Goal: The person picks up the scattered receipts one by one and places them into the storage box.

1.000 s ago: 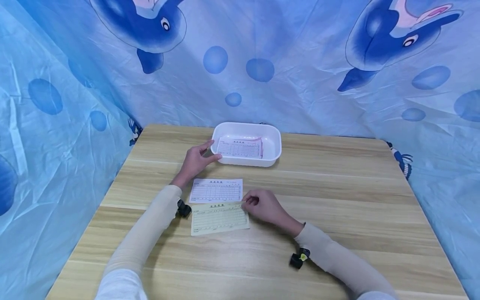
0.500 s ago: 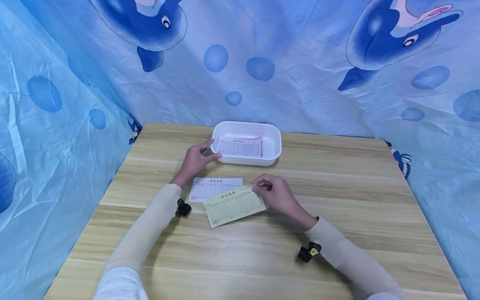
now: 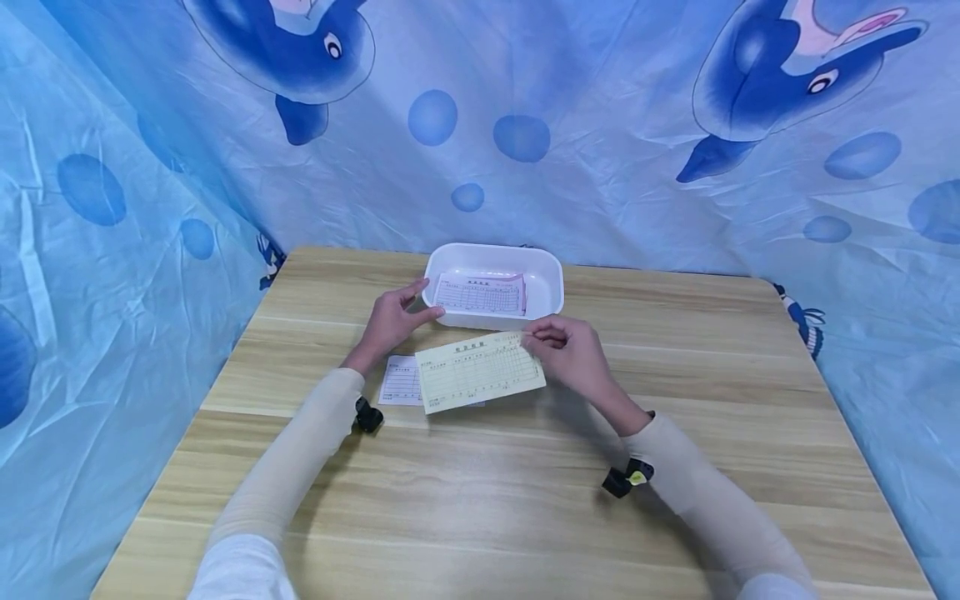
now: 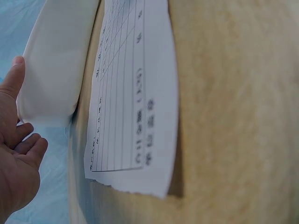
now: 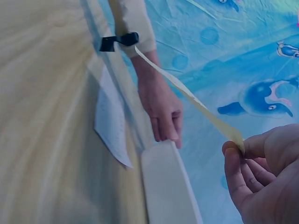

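In the head view, my right hand [image 3: 573, 354] pinches the upper right corner of a pale yellow receipt slip [image 3: 480, 371] printed with a form grid. The slip is raised and tilted, overlapping most of a white receipt slip [image 3: 399, 383] on the table. My left hand [image 3: 392, 325] holds the left end of a white plastic tray [image 3: 543, 287], thumb and index finger around its near left corner. Inside the tray lies a small stack of printed slips [image 3: 480, 296], pinkish at the edge. The right wrist view shows the yellow slip [image 5: 177, 86] edge-on, between thumb and fingers.
The wooden table [image 3: 712, 375] extends to both sides of the arms. A blue curtain [image 3: 615, 217] with dolphin prints hangs behind the table and at its sides. Each wrist carries a small black camera, one being the left wrist camera [image 3: 367, 415].
My right hand has lifted the yellow slip off the table and carried it up and right toward the tray, now covering most of the white slip. The left hand stays on the tray.
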Demonstrator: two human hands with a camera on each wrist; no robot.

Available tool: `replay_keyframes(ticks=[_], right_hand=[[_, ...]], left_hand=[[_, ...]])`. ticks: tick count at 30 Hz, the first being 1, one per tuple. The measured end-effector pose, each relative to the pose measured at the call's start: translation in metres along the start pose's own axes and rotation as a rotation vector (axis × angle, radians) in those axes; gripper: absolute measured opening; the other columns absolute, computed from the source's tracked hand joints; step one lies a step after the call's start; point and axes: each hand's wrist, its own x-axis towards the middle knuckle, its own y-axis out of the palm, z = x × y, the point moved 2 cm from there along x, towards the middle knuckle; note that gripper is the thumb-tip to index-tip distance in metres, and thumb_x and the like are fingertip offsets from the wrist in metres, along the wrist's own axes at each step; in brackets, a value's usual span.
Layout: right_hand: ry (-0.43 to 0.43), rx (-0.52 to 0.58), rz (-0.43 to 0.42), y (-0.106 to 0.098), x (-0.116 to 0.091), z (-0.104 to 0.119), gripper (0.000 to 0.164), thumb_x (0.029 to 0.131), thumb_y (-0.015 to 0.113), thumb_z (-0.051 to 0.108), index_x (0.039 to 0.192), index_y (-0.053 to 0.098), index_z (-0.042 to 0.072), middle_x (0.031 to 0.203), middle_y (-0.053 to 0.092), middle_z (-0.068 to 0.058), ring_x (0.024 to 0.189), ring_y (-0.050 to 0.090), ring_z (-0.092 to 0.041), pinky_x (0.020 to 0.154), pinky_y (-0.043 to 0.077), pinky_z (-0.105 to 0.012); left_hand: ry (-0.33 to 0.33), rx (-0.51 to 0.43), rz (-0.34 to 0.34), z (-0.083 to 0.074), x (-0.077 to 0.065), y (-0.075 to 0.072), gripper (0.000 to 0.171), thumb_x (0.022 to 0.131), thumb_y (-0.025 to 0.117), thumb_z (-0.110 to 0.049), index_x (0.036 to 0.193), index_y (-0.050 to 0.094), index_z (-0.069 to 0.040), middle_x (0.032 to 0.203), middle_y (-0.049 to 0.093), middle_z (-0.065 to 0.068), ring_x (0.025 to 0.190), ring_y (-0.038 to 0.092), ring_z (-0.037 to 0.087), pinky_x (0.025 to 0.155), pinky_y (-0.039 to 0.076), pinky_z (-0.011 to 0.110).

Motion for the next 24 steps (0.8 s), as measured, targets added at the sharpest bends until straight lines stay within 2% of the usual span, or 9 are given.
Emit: replay_keyframes(ticks=[8,13,17,24], right_hand=[[0.040,0.009,-0.084,-0.014,0.019,0.003,0.010,0.092,0.077,0.008,0.099,0.075,0.001,0.092,0.076,-0.014,0.078,0.070,-0.009,0.068,0.058,-0.018],[0.058,0.002,-0.137,-0.020,0.030,0.002,0.011,0.093,0.076,0.010,0.100,0.074,0.001,0.095,0.075,-0.014,0.080,0.069,-0.011,0.071,0.058,-0.017],[0.058,0.040,-0.190,-0.025,0.039,-0.002,0.014,0.093,0.076,0.010,0.101,0.074,0.000,0.093,0.074,-0.012,0.080,0.069,-0.010,0.071,0.058,-0.017],[0.089,0.067,-0.248,-0.030,0.057,-0.008,0.018,0.093,0.076,0.015,0.104,0.075,0.000,0.092,0.075,-0.010,0.078,0.068,-0.007,0.068,0.057,-0.017]], left_hand=[[-0.001,0.013,0.006,0.000,-0.001,0.000,0.083,0.083,0.083,-0.049,0.149,0.051,-0.011,0.159,0.042,0.008,0.146,0.042,0.029,0.117,0.043,0.045],[0.006,0.012,0.004,0.001,0.000,0.000,0.075,0.087,0.083,-0.040,0.148,0.052,-0.011,0.158,0.044,0.007,0.144,0.045,0.030,0.116,0.043,0.043],[-0.010,0.009,0.001,0.001,0.001,0.000,0.069,0.089,0.082,-0.035,0.148,0.053,-0.013,0.157,0.045,0.006,0.142,0.047,0.031,0.116,0.044,0.043],[-0.034,0.007,0.004,0.001,0.000,0.000,0.075,0.086,0.083,-0.042,0.149,0.053,-0.015,0.159,0.043,0.007,0.144,0.045,0.030,0.116,0.043,0.044]])
